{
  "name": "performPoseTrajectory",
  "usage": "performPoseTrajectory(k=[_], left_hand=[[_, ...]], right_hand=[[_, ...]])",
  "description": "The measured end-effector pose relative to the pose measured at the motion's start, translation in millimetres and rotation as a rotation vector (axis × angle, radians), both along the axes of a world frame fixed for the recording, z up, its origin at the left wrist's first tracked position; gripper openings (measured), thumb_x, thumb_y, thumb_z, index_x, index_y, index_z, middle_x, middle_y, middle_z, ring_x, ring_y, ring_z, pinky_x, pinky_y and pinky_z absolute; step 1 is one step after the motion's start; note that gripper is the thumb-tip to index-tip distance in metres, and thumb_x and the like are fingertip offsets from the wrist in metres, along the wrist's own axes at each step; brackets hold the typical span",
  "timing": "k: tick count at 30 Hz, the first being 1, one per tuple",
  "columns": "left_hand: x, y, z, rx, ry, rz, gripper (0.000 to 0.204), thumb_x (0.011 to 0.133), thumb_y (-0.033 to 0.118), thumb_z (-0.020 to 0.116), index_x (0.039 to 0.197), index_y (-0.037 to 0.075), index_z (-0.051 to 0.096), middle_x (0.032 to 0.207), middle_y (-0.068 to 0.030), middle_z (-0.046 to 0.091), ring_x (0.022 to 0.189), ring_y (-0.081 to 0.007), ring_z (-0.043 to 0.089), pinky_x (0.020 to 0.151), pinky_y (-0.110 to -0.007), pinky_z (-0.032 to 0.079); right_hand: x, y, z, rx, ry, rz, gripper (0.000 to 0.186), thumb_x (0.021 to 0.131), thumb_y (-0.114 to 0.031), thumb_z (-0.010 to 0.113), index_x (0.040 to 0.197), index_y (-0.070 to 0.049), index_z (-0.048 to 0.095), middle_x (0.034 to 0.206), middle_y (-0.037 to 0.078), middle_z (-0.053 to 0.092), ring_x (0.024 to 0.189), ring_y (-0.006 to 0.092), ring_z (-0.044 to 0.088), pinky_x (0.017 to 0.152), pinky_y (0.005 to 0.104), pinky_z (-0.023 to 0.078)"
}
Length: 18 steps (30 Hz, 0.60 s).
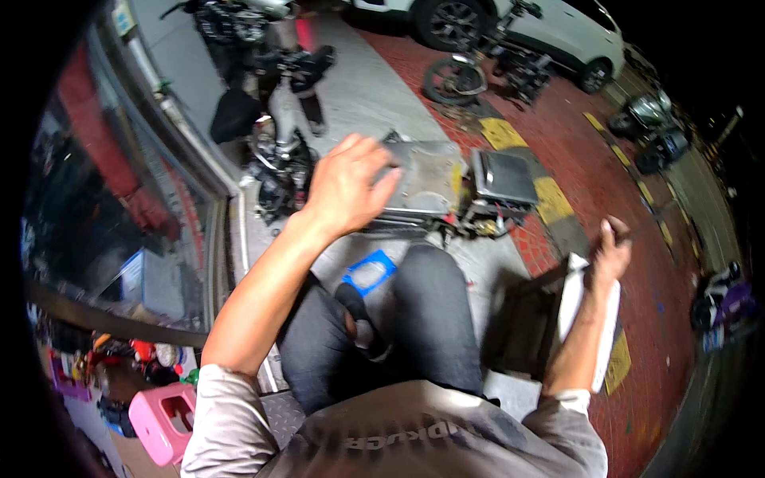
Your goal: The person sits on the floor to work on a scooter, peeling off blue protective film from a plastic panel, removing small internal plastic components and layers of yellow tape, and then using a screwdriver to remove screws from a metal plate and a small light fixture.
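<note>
My left hand [348, 185] is raised before me, thumb apart from loosely bent fingers, with nothing visible in it. It overlaps the left edge of a worn flat metal plate [426, 177]; I cannot tell whether it touches. A grey square box-like piece [506, 177] sits right of the plate, with dark metal parts beneath. Off to the right is my right hand [610, 253], its fingers curled together around something small and dark that I cannot make out. Below that hand stands a white panel [572, 307], partly behind my forearm. A blue piece with a pale centre [370, 273] lies beyond my knees.
Motorcycles [279, 135] stand at the far left, and another [490, 76] by a white car [550, 36]. A glass door [127, 199] borders my left. A pink stool [163, 422] is at lower left. Yellow-and-black kerb blocks [554, 201] edge red paving.
</note>
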<state>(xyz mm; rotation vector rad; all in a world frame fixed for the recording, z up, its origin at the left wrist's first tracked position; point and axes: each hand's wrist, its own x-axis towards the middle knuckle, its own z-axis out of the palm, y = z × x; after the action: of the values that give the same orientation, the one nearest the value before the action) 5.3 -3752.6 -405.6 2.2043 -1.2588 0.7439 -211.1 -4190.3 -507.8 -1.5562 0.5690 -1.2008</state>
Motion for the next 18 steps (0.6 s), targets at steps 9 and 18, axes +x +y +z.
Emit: performPoseTrajectory(k=[9,18], left_hand=[[50,21,26,-0.503,0.704,0.352,0.032,0.089,0.025,0.075,0.101,-0.003,0.068,0.096,-0.015,0.07,0.095,-0.026,0.066,0.084,-0.038,0.052],[117,16,4,-0.794,1.01,0.256,0.037,0.088,0.031,0.079,0.103,0.0,0.065,0.087,-0.0027,0.064,0.079,-0.0153,0.058,0.074,-0.034,0.049]], right_hand=[[-53,-57,20,-0.66,0.477,-0.153,0.025,0.103,-0.008,0.056,0.125,-0.001,0.068,0.096,0.014,0.07,0.078,0.023,0.067,0.07,0.0385,0.052],[-73,-41,-74,-0.725,0.989,-0.374,0.024,0.09,-0.01,0.068,0.112,-0.001,0.065,0.112,0.023,0.06,0.1,0.045,0.064,0.083,0.0534,0.05]])
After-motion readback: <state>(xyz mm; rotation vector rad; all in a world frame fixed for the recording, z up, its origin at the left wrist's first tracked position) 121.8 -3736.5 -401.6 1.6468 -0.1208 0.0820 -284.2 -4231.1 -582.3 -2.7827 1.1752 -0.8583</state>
